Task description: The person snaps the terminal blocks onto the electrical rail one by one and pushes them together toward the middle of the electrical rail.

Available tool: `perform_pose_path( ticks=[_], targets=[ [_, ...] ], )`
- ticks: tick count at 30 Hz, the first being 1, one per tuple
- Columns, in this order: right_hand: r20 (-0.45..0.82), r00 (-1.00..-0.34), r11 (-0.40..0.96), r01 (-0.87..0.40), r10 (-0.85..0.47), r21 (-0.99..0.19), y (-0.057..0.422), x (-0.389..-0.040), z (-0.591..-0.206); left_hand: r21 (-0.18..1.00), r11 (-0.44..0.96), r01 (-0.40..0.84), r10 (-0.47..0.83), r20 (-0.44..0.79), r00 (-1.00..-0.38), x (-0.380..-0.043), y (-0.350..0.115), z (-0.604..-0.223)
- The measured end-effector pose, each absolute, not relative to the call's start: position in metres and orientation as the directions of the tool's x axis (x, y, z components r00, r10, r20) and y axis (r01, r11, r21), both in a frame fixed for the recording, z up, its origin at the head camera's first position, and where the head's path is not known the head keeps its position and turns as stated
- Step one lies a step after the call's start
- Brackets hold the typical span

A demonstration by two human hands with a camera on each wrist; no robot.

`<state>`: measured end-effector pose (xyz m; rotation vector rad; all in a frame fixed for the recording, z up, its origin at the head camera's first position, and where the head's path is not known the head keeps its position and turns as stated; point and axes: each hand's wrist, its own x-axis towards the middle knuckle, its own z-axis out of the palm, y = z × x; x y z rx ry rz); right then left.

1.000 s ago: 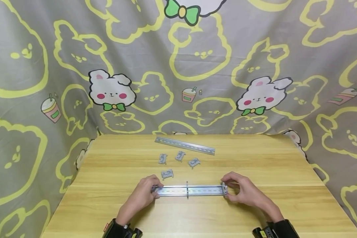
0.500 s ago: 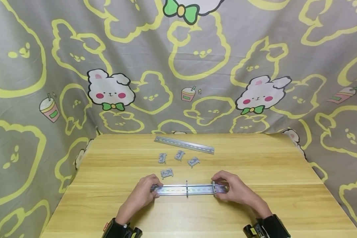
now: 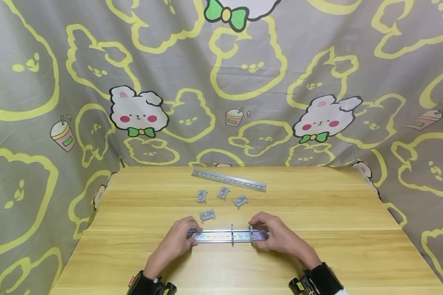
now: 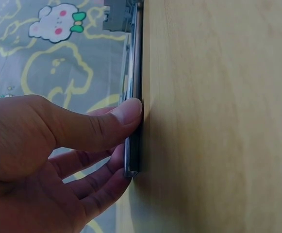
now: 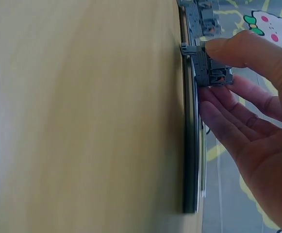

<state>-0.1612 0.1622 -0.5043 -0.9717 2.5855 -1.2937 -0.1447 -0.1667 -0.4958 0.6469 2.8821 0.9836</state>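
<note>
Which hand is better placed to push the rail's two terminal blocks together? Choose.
Probably the right hand: it pinches one terminal block; the left hand grips only the DIN rail.

Wrist views dim, slightly soft

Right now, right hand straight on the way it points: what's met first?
Likely the standing grey block on the rail, left of the right hand; its held block should touch first. Depth is hard to judge.
</note>
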Motion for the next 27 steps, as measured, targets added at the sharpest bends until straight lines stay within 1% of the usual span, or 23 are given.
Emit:
perform_pose_path(
  ticks=[7,16,27],
  targets=[
    [0.173,-0.791,0.428,-0.484,-0.586,-0.763,0.146,-0.162,-0.503,0.586,0.721,0.370,0.385,0.106,-0.917,-0.145,-0.167,-0.496],
    [0.137,-0.793,0.456,-0.471,-0.593,-0.755,0.133,-0.162,-0.503,0.581,0.725,0.370,0.388,0.099,-0.916,-0.145,-0.168,-0.496],
    [0.166,-0.782,0.442,-0.498,-0.600,-0.746,0.124,-0.162,-0.502,0.576,0.722,0.384,0.397,0.111,-0.911,-0.145,-0.166,-0.495]
  ],
)
